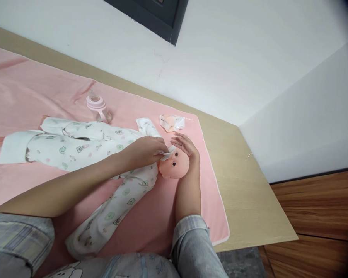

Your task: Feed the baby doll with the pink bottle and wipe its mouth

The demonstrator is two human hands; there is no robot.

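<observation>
A baby doll in white printed pajamas lies on its back on a pink blanket, its head toward the right. My left hand is closed on a white wipe and presses it to the doll's face around the mouth. The wipe covers the mouth. My right hand curves around the far side of the doll's head, fingers stretched out and holding nothing. That forearm lies along the top of the head.
A pink-lidded baby bottle stands beyond the doll's legs. Near the blanket's far right corner lies a small plastic packet. The wooden table ends at the right, and a white wall runs behind it.
</observation>
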